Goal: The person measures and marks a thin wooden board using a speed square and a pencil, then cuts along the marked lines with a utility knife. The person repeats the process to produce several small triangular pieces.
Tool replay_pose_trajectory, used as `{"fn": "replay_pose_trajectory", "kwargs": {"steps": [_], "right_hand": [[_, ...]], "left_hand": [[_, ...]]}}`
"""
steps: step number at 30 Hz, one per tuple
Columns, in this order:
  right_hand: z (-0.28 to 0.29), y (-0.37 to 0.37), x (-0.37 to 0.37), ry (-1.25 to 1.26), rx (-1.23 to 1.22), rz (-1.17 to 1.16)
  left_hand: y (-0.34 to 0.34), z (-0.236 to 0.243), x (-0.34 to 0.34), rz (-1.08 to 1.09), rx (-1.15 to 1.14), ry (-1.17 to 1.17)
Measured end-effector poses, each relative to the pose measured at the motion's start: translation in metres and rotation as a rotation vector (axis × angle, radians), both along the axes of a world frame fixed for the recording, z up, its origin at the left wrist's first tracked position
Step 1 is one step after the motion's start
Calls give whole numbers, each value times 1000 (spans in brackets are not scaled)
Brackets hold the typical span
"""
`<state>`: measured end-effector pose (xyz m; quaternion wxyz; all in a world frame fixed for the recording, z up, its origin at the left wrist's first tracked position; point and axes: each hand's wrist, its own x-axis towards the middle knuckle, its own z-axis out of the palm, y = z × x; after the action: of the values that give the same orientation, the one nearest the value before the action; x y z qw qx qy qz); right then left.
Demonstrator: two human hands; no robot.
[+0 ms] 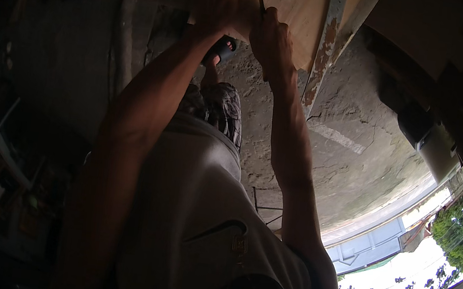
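At the top of the head view my left hand (217, 1) lies on a pale wooden board (297, 11), fingers a little apart and pointing away from me. Just right of it, my right hand (271, 42) is closed around a dark tool (263, 7), whose tip shows above my fingers at the board. The rest of the tool is hidden in my grip and too dark to make out.
Long weathered strips (325, 46) run beside the board. Below is a cracked concrete floor (332, 128) with my sandalled foot (218, 53). Dim clutter (9, 163) sits at left, a dark object (416, 124) at right, and daylight with trees (453, 223) shows lower right.
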<state>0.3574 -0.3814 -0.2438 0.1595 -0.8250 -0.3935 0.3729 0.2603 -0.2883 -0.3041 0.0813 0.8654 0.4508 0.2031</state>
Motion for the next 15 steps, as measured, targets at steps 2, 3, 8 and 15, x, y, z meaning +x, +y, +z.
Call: {"fn": "replay_pose_trajectory", "kwargs": {"steps": [2,3,8,15], "right_hand": [[-2,5,0,3,-29,19],[-3,7,0,3,-44,28],[0,12,1,19,-123,56],[8,13,8,34,-107,132]], "left_hand": [[0,3,0,11,1,24],[1,2,1,19,-2,34],[5,-17,-1,11,131,2],[1,-22,2,69,64,132]]}}
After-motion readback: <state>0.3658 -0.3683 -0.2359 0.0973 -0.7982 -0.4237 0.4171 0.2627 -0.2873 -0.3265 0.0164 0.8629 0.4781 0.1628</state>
